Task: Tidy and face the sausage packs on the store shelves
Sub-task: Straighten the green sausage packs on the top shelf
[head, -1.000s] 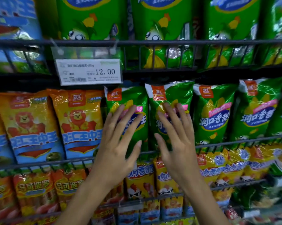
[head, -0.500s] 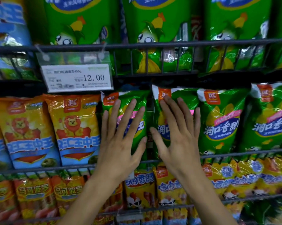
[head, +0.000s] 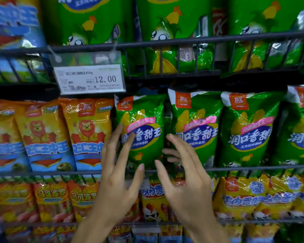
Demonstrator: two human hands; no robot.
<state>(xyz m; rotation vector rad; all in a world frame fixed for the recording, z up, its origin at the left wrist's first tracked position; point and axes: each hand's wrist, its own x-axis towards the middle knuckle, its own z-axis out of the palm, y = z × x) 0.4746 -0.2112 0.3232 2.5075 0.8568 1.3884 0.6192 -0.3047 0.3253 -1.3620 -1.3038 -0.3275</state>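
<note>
Head view. Two green sausage packs stand upright on the middle shelf at frame centre: the left green pack (head: 142, 130) and the right green pack (head: 195, 127), with a dark gap visible between them. Orange packs (head: 88, 134) fill the same shelf toward the left of the frame; further green packs (head: 251, 130) continue to the right. A price tag (head: 90, 78) hangs from the upper rail (head: 182, 42) at upper left of centre.

The left hand (head: 116, 179) is raised in front of the left green pack with fingers (head: 112, 142) spread wide and nothing held; whether the fingertips touch the film cannot be told. The right hand (head: 184, 181) is likewise spread and empty, its fingers pointing into the gap.

Risks, as judged:
- The gap may be widened if the two packs are pushed apart unevenly.
- The slick film may slide under flat fingers, so a pack could be tilted or turned off its face.
- A pack pressed too far back may be dropped behind the front rail (head: 252, 168).
- The neighbouring orange pack may be knocked askew by the left hand.
</note>
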